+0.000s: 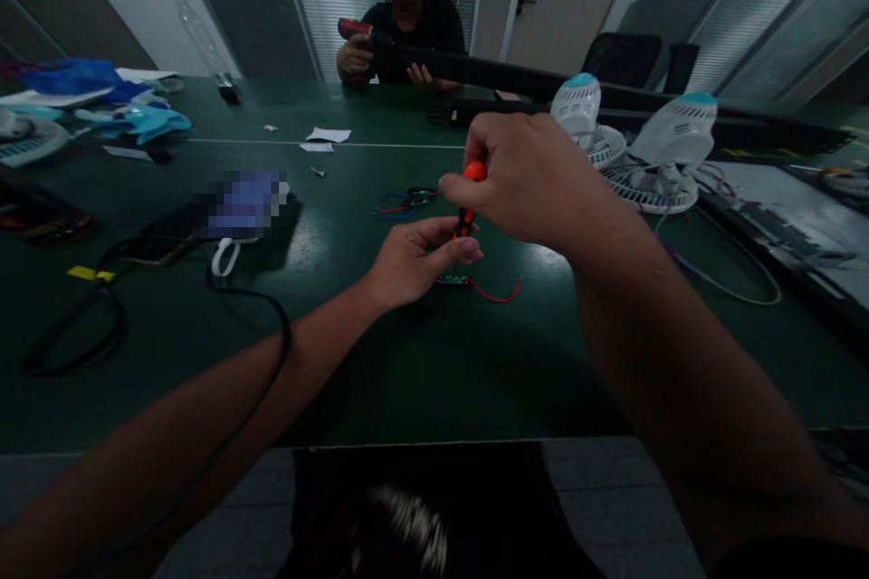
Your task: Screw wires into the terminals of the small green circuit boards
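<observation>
An upright orange-and-black screwdriver (pixel 467 222) stands between my two hands over the table. My right hand (pixel 526 172) is closed around the top of its handle, with the orange cap showing between thumb and fingers. Lower down, my left hand (pixel 421 261) pinches the handle's bottom part with thumb and fingertips. Just below those fingers lies a small green circuit board (pixel 453 280) with a red wire (pixel 499 297) curling off to the right. The screwdriver's tip is too small to make out against the board. Farther back lies a second small board (pixel 421 196) with red and blue wires.
White fan heads (pixel 672 145) and a long dark panel (pixel 807 244) occupy the right. A phone (pixel 244 204) and a black cable (pixel 285 317) lie left, the cable crossing my forearm. Opposite, a person (pixel 421 36) holds a red-and-black power tool (pixel 359 29). Paper scraps (pixel 326 137) lie mid-table.
</observation>
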`<state>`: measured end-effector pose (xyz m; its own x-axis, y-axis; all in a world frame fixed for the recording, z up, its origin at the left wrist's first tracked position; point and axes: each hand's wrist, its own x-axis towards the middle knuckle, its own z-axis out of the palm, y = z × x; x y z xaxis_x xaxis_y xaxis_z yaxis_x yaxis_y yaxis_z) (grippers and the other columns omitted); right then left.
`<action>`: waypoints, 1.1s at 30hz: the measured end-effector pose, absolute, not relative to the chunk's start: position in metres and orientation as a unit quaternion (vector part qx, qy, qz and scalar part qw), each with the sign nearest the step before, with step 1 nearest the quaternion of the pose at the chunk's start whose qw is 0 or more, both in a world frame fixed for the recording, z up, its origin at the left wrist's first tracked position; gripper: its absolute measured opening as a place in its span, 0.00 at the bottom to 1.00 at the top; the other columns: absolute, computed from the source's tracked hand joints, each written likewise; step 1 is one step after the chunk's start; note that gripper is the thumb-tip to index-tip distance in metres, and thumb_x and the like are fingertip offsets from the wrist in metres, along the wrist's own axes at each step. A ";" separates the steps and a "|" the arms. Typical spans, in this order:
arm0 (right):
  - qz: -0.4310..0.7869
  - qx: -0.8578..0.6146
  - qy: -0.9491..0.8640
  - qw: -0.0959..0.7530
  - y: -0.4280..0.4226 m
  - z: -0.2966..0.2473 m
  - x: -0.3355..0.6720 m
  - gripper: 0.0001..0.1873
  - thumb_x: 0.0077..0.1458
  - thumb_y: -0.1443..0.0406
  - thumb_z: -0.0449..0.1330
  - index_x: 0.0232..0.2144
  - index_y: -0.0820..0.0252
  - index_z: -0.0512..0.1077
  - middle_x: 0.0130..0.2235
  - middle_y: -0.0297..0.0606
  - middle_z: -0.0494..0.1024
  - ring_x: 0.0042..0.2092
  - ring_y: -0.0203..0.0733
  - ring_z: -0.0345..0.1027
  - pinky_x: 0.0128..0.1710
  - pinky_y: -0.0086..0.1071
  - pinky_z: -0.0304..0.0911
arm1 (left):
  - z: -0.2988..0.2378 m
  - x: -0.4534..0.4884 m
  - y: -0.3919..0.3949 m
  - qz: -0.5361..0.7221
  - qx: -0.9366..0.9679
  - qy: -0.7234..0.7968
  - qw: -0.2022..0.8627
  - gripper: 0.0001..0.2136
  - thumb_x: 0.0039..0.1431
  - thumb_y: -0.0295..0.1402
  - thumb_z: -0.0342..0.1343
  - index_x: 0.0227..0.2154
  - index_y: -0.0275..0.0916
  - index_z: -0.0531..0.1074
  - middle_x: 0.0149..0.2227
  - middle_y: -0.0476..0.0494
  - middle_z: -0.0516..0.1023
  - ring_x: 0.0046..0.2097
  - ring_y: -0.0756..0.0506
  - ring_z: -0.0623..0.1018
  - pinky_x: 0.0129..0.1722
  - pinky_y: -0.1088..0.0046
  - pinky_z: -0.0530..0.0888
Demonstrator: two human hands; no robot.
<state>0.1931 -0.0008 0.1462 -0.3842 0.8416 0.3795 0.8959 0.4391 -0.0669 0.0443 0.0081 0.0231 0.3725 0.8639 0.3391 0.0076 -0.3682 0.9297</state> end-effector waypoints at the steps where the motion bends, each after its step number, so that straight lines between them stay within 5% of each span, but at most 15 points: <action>1: -0.072 -0.524 -0.829 0.181 -0.001 0.146 0.193 0.12 0.58 0.61 0.57 0.40 0.61 0.75 0.39 0.47 0.81 0.40 0.52 0.72 0.38 0.41 0.57 | 0.023 0.044 0.008 0.460 0.688 0.320 0.461 0.14 0.61 0.44 0.66 0.39 0.37 0.81 0.39 0.40 0.87 0.41 0.44 0.85 0.47 0.64 0.81; 18: -0.066 -0.502 -0.846 0.168 0.000 0.144 0.196 0.10 0.57 0.61 0.56 0.40 0.57 0.73 0.41 0.44 0.81 0.43 0.52 0.72 0.39 0.40 0.55 | 0.021 0.042 0.009 0.465 0.727 0.278 0.422 0.18 0.68 0.48 0.57 0.39 0.36 0.79 0.38 0.40 0.85 0.39 0.45 0.83 0.44 0.67 0.80; 33: -0.049 -0.505 -0.846 0.165 0.000 0.141 0.196 0.13 0.62 0.58 0.56 0.39 0.57 0.78 0.41 0.44 0.82 0.41 0.48 0.74 0.37 0.36 0.57 | 0.023 0.041 0.010 0.473 0.722 0.288 0.416 0.19 0.64 0.50 0.61 0.36 0.36 0.79 0.35 0.40 0.85 0.38 0.44 0.84 0.43 0.66 0.81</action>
<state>0.1960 0.0004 0.1411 -0.4357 0.8379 0.3287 0.8703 0.4854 -0.0839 0.0413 0.0103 0.0227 0.3873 0.8086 0.4429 0.0226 -0.4886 0.8722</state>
